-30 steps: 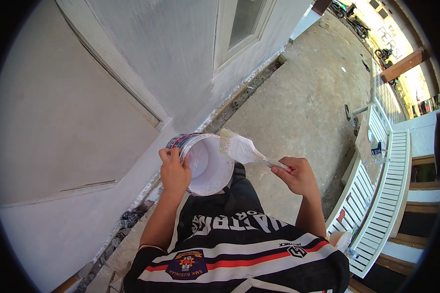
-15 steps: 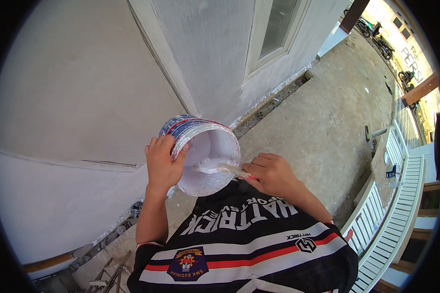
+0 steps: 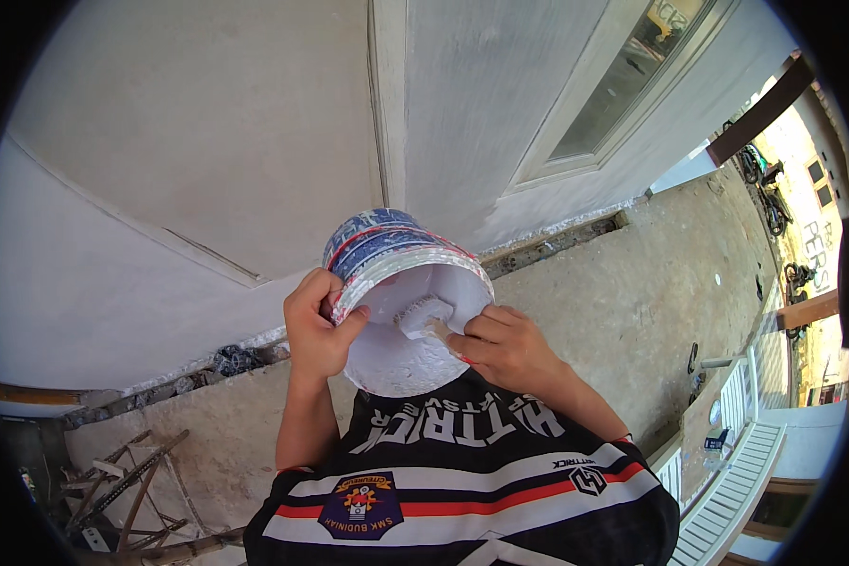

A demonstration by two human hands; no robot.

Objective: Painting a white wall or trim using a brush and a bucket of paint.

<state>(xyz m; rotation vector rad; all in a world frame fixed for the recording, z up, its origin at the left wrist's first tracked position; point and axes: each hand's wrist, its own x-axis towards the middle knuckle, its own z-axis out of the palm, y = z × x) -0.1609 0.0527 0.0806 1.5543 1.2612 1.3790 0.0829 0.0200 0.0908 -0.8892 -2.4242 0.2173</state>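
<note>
A blue paint bucket (image 3: 377,236), smeared with white, is tilted on its side with its mouth toward me. My left hand (image 3: 319,325) grips its rim at the left, thumb inside and fingers round the outside. Inside, the walls and bottom are coated with white paint. My right hand (image 3: 505,344) is closed round the handle of a paintbrush (image 3: 424,319) at the bucket's right side. The brush head is inside the bucket, its bristles white with paint and close to the inner wall. Part of the handle is hidden by my fingers.
Ahead stands a whitish wall (image 3: 462,123) with a door (image 3: 208,113) and a framed window (image 3: 623,85). A narrow gutter (image 3: 566,243) runs along the wall's foot. Metal scaffolding pieces (image 3: 127,491) lie at the lower left. A white slatted bench (image 3: 726,491) stands at the right.
My view has turned to the right side's disadvantage, showing more floor at the left. The bucket has tilted slightly, and the brush head has lifted from the lower wall, showing its bristles.
</note>
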